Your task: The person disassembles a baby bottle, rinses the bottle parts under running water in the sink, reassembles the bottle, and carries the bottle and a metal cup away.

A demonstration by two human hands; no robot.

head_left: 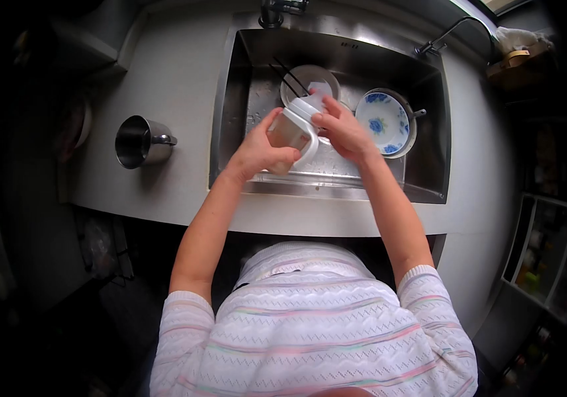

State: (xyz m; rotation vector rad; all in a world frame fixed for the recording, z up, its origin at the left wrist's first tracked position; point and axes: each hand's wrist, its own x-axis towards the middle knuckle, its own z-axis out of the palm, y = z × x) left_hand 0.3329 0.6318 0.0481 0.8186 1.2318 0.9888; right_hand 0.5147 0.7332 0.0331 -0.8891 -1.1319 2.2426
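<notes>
Over the sink, my left hand [262, 149] is wrapped round a pitcher [288, 134] with a translucent body and a white rim and handle. The pitcher is tilted. At its white top [305, 110], my right hand [344, 128] has its fingers closed on a white part, which looks like the lid; whether it is apart from the body is unclear. Behind the hands, a round bowl [293, 74] with two dark chopsticks [286, 79] lies in the sink. Just right of my right hand is a white bowl with blue flowers [381, 123], stacked on another dish.
The steel sink [329, 188] is set into a pale counter [184, 86]. A metal jug [143, 141] stands on the counter at the left. A dark faucet [271, 14] is behind the sink, and a thin curved tap [433, 46] rises at its back right corner.
</notes>
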